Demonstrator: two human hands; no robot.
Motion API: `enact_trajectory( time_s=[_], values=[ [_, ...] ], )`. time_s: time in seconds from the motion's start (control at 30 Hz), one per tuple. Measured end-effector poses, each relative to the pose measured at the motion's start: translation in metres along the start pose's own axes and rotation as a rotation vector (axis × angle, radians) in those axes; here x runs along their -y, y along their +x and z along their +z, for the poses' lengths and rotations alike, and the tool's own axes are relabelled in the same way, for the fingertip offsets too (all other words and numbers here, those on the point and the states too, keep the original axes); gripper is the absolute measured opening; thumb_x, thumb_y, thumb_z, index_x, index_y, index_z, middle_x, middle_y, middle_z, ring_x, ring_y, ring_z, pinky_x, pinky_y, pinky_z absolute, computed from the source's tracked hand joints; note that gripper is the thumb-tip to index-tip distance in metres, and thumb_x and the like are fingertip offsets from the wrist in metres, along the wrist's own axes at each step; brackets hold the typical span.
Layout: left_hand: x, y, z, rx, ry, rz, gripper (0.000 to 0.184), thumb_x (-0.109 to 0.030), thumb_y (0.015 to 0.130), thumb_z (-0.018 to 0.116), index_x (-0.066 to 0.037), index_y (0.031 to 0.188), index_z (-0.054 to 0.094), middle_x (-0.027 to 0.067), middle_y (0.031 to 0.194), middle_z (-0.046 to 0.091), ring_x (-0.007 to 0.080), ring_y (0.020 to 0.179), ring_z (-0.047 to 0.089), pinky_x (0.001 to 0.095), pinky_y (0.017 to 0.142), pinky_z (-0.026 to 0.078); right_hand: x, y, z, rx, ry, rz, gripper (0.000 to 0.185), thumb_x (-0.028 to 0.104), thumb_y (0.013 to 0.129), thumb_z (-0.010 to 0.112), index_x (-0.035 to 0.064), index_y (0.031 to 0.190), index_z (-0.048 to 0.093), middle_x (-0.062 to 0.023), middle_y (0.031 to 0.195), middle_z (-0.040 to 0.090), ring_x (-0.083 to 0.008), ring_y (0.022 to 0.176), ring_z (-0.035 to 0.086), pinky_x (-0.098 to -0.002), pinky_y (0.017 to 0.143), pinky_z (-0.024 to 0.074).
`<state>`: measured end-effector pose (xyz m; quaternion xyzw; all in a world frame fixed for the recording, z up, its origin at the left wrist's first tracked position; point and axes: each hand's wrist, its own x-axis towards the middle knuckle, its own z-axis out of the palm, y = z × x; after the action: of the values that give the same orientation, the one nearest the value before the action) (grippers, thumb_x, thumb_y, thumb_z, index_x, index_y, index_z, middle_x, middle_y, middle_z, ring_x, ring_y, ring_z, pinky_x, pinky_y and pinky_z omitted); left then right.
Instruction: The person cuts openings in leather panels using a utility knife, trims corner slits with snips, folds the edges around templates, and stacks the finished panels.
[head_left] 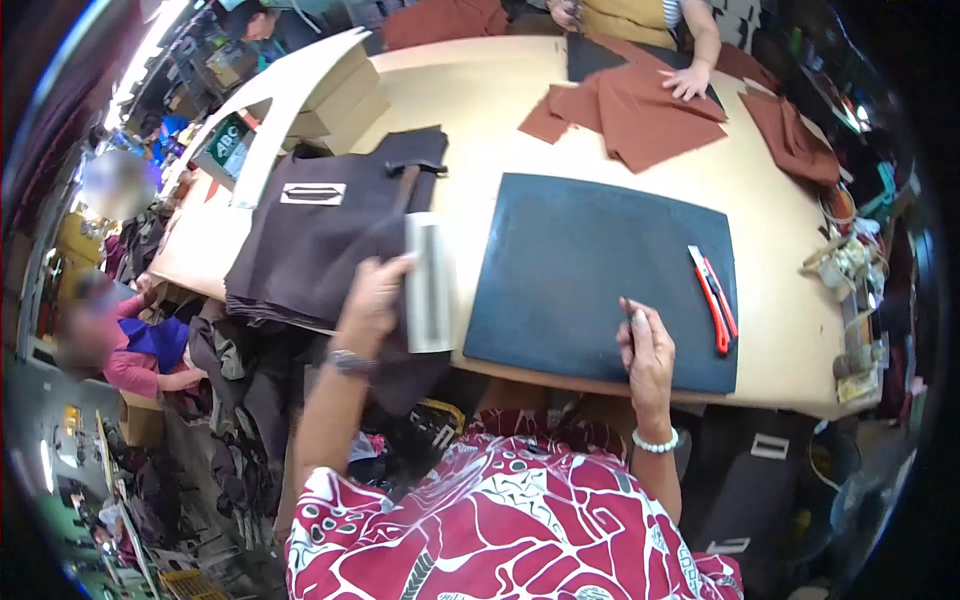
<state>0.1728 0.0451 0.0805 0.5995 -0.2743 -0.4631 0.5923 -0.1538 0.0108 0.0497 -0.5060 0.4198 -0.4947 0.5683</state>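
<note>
My left hand grips a pale rectangular piece with a long dark slot, held upright and slightly blurred over the edge of the stacked dark fabric pieces. On that stack lie a hammer and a small white label-like piece with a dark slit. My right hand, with a beaded bracelet, is closed in a pinch above the black mat. Something small and dark shows at its fingertips, too small to name. Right of it, a red utility knife rests on the mat beside another slim red tool.
Across the table, a co-worker's hand lies on rust-brown fabric pieces. Cardboard boxes stand at the back left. Another person sits at left. Containers and tools hang along the right edge.
</note>
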Motion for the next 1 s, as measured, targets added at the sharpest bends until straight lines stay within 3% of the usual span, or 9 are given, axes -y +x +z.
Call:
enact_trajectory(
  time_s=[0.03,0.07,0.1,0.13,0.23,0.4,0.5,0.6,1.0],
  values=[
    [0.016,-0.001,0.041,0.081,-0.128,0.000,0.024,-0.013,0.078,0.070,0.003,0.095,0.063,0.0066,0.090,0.065,0.0144,0.076,0.062,0.0294,0.069,0.051,0.006,-0.003,0.008,0.017,0.002,-0.027,0.027,0.020,0.097,0.045,0.0006,0.111,0.058,0.0029,0.071,0.050,-0.0007,0.057,0.038,-0.0156,0.047,0.0292],
    [0.035,-0.003,0.078,-0.057,-0.180,-0.015,0.022,-0.009,0.078,0.070,0.002,0.096,0.062,0.0054,0.091,0.065,0.0136,0.079,0.062,0.0289,0.073,0.050,0.011,-0.007,0.014,0.033,0.003,-0.054,0.027,0.020,0.097,0.044,0.0004,0.111,0.057,0.0026,0.071,0.050,-0.0006,0.057,0.038,-0.0155,0.047,0.0298],
    [0.037,-0.015,0.107,0.092,-0.310,0.001,0.023,-0.007,0.078,0.070,0.000,0.098,0.062,0.0044,0.092,0.065,0.0133,0.080,0.062,0.0290,0.076,0.050,0.018,-0.011,0.019,0.051,0.028,-0.039,0.027,0.019,0.097,0.044,0.0004,0.111,0.057,0.0021,0.071,0.051,-0.0004,0.057,0.039,-0.0153,0.047,0.0305],
    [0.051,-0.013,0.128,0.151,-0.411,0.005,0.026,-0.002,0.078,0.067,0.001,0.103,0.059,0.0079,0.094,0.066,0.0163,0.079,0.064,0.0298,0.073,0.053,0.022,-0.016,0.022,0.069,0.053,-0.023,0.027,0.019,0.097,0.044,0.0003,0.112,0.057,0.0017,0.071,0.052,-0.0001,0.056,0.039,-0.0151,0.047,0.0312],
    [0.067,-0.025,0.157,0.295,-0.527,0.004,0.019,0.000,0.081,0.061,-0.002,0.100,0.062,0.0055,0.092,0.067,0.0134,0.077,0.065,0.0264,0.069,0.053,0.017,-0.019,0.025,0.055,0.124,0.059,0.026,0.020,0.097,0.044,0.0010,0.112,0.054,0.0017,0.071,0.052,0.0002,0.053,0.040,-0.0151,0.046,0.0328],
    [0.067,-0.030,0.158,0.284,-0.491,0.038,0.013,-0.006,0.084,0.062,-0.004,0.097,0.064,0.0037,0.093,0.067,0.0108,0.077,0.063,0.0244,0.069,0.051,-0.016,-0.012,0.021,0.040,0.126,0.124,0.023,0.024,0.097,0.046,0.0017,0.102,0.051,0.0002,0.070,0.052,-0.0006,0.051,0.039,-0.0160,0.045,0.0333],
    [0.066,-0.030,0.155,0.277,-0.464,0.049,0.014,-0.010,0.087,0.063,-0.004,0.099,0.065,0.0030,0.096,0.067,0.0088,0.080,0.062,0.0234,0.072,0.050,-0.019,-0.011,0.024,0.032,0.150,0.125,0.020,0.026,0.096,0.048,0.0066,0.101,0.050,0.0011,0.070,0.053,-0.0004,0.049,0.037,-0.0148,0.043,0.0279],
    [0.063,-0.032,0.153,0.288,-0.478,0.062,0.013,-0.010,0.087,0.063,-0.003,0.098,0.065,0.0031,0.093,0.067,0.0090,0.078,0.062,0.0234,0.070,0.050,-0.011,-0.010,0.026,0.022,0.173,0.154,0.022,0.025,0.096,0.048,0.0032,0.099,0.049,-0.0002,0.068,0.053,-0.0004,0.048,0.038,-0.0167,0.042,0.0307],
    [0.074,-0.050,0.148,0.241,-0.314,0.185,0.012,-0.009,0.087,0.062,-0.002,0.096,0.065,0.0033,0.088,0.067,0.0091,0.075,0.062,0.0236,0.066,0.050,-0.005,-0.002,0.029,0.064,0.337,0.212,0.018,0.026,0.092,0.054,0.0094,0.096,0.049,0.0002,0.068,0.056,-0.0004,0.042,0.037,-0.0139,0.036,0.0248]
  ],
)
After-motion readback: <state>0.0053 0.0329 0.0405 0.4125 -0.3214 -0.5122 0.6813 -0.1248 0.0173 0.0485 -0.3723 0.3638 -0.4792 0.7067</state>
